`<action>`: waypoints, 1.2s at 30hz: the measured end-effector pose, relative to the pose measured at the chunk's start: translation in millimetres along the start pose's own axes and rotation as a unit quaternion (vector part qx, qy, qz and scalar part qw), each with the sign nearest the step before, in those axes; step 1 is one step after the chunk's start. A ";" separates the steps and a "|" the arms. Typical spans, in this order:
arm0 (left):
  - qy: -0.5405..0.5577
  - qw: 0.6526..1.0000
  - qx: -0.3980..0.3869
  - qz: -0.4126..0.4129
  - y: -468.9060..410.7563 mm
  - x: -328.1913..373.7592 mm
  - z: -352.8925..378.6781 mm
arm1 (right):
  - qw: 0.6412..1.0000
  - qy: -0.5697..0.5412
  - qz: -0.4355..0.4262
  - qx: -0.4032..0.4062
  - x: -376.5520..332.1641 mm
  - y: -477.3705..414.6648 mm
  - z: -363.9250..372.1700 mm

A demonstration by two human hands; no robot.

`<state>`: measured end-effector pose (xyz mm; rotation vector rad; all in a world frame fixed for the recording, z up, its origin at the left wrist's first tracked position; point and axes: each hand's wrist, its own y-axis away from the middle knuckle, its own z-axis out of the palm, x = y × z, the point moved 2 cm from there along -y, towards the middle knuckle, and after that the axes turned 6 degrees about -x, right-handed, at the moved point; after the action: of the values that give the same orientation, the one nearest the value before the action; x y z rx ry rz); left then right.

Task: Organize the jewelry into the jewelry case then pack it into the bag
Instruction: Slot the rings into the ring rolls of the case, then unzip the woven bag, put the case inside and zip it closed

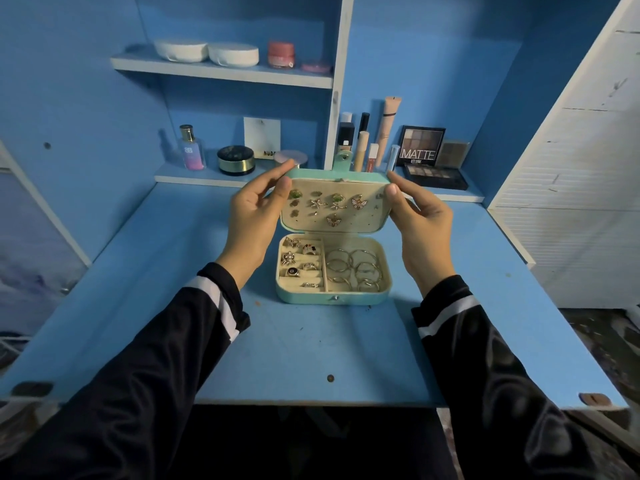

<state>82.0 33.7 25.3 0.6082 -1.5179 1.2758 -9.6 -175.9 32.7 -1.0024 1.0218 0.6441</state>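
Your left hand (256,216) pinches the top left corner of the lid (360,177), thumb on the inside face, fingers curled behind. The jewelry case (332,297) sits between your two hands: teal shell, cream lining, open, its base on the blue tabletop (311,348) just below both wrists' reach. The lid stands raised and pinned with earrings (337,201): a star, butterflies, green pieces. In the base, the slotted left section holds chunky rings (301,261) and the right section holds thin hoops (356,268), overlapping. Your right hand (420,220) pinches the lid's top right corner, thumb in front.
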 end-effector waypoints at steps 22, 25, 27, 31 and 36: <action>-0.084 0.994 -0.065 0.030 68.5 1.7 -7.5 | 0.989 0.114 0.008 -0.091 1.6 62.3 -19.1; -0.111 0.988 -0.089 0.057 75.8 -7.0 -11.4 | 0.987 0.133 -0.003 -0.093 5.1 71.2 -23.8; -0.137 0.982 -0.102 0.078 78.0 -10.8 -15.8 | 0.985 0.144 -0.008 -0.095 7.9 75.7 -26.7; -0.181 0.971 -0.121 0.101 82.2 -11.4 -20.6 | 0.980 0.166 -0.006 -0.113 13.1 81.7 -30.7; -0.229 0.958 -0.136 0.107 86.9 -17.2 -26.6 | 0.970 0.209 -0.001 -0.121 16.0 88.0 -34.8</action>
<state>23.5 81.6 -28.0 0.5947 -2.1512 1.0993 -89.2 -170.1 -20.5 -1.3923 1.3302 0.5768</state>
